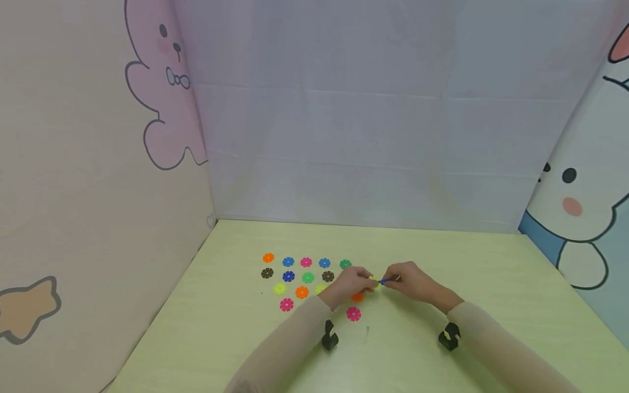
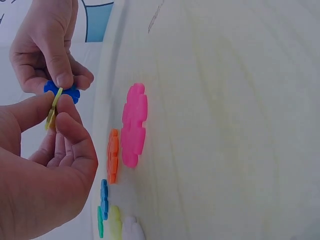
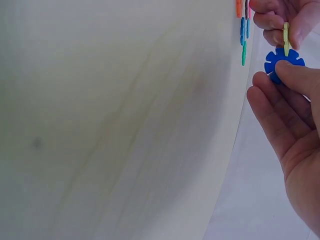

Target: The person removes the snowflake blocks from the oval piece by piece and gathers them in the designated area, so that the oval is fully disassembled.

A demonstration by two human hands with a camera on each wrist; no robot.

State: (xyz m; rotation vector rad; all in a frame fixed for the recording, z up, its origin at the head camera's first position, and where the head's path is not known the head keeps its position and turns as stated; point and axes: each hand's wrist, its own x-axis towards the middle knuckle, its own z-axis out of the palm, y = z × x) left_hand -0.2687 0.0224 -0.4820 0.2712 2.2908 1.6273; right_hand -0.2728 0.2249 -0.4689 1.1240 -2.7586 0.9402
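Between the thumb and fingers of my left hand [image 1: 350, 285] is a yellow notched disc [image 2: 52, 111], shaped like a flower. My right hand [image 1: 411, 280] pinches a blue notched disc [image 3: 283, 62] of the same sort. The two discs meet edge to edge and stand crosswise to each other in both wrist views. Whether their slots are fully pushed together I cannot tell. Both hands are raised a little above the table, right of the laid-out discs. Part of the yellow disc is covered by my left fingers.
Several flower-shaped discs lie in loose rows on the pale table [image 1: 196, 327], among them a pink disc [image 1: 354, 314], an orange disc [image 1: 268, 257] and a brown disc [image 1: 267, 273]. My left forearm reaches over some. A white sheet [image 1: 373, 125] hangs behind the table.
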